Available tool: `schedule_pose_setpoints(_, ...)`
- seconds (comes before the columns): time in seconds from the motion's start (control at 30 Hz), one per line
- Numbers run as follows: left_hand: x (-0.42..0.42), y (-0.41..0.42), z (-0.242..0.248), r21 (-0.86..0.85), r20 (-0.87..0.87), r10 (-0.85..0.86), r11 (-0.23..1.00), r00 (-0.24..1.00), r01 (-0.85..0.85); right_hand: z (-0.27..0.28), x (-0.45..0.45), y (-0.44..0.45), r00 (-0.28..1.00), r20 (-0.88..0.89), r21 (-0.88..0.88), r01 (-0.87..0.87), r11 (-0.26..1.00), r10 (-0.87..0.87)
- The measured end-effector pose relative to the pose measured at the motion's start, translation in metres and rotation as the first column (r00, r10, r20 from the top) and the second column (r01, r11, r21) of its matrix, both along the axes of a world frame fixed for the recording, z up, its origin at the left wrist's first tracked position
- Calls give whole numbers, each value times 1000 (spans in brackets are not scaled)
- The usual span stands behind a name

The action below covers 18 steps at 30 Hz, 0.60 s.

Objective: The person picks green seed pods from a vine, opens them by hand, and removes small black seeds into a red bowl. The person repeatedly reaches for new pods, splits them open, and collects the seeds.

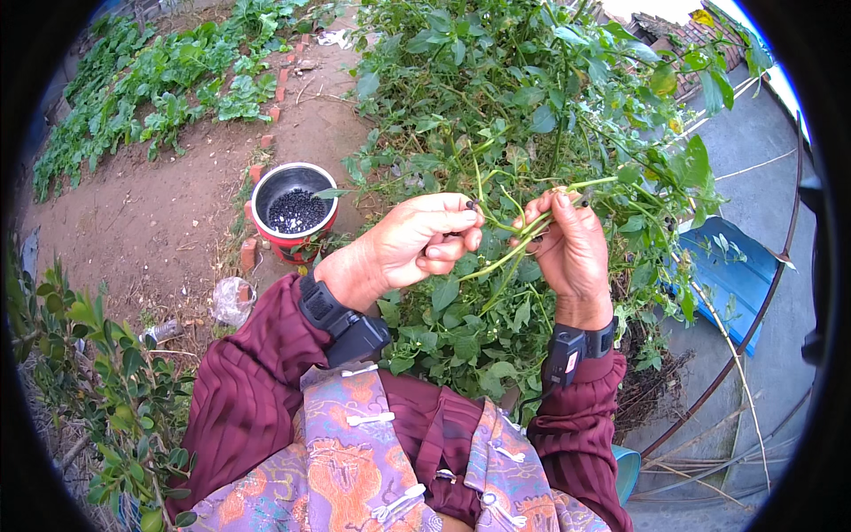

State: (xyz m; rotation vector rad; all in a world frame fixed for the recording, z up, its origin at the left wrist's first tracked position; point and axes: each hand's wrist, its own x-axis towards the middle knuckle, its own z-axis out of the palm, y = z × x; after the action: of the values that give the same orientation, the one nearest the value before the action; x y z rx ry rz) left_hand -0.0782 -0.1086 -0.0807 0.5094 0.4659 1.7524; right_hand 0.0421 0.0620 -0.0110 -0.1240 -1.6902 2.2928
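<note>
My left hand (pixel 429 236) pinches a small dark berry (pixel 471 205) between thumb and forefinger, its other fingers curled. To its right, my right hand (pixel 572 243) grips several green plant stems (pixel 515 245) that fan out towards the left hand. A few black berries (pixel 538 239) show beside the right hand's fingers. Both hands are over a leafy green bush (pixel 465 332). Left of my left forearm stands a red bucket (pixel 292 247) with a pale rim and dark inside, its bottom covered with many small black berries (pixel 297 211).
Broken red bricks (pixel 248 255) edge the soil beside the bucket. A crumpled clear plastic bag (pixel 233 300) lies below it. Leafy vegetables (pixel 179 73) grow at upper left, a shrub (pixel 113 392) at lower left. On the right are a blue sheet (pixel 725 272) and a bent rusty rod (pixel 758 319).
</note>
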Motion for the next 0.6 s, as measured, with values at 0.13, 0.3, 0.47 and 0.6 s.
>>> schedule_pose_setpoints(0.13, -2, -3, -4, 0, -29, -41, 999, 999, 41, 1, 1, 2, 1000, 0, 9, 1, 1000, -1)
schedule_pose_setpoints(0.3, -6, -6, -10, 13, 3, -89, 996, 996, 89, 2, 2, 3, 1000, -1, 4, 13, 1000, -13)
schedule_pose_setpoints(0.47, -7, -4, -14, 0, 40, -79, 997, 996, 79, 3, 2, 1, 1000, 8, 28, -5, 1000, 5)
schedule_pose_setpoints(0.6, -6, 2, -12, -95, 13, 7, 995, 1000, -6, 1, 0, -3, 1000, 13, 17, -20, 1000, 20)
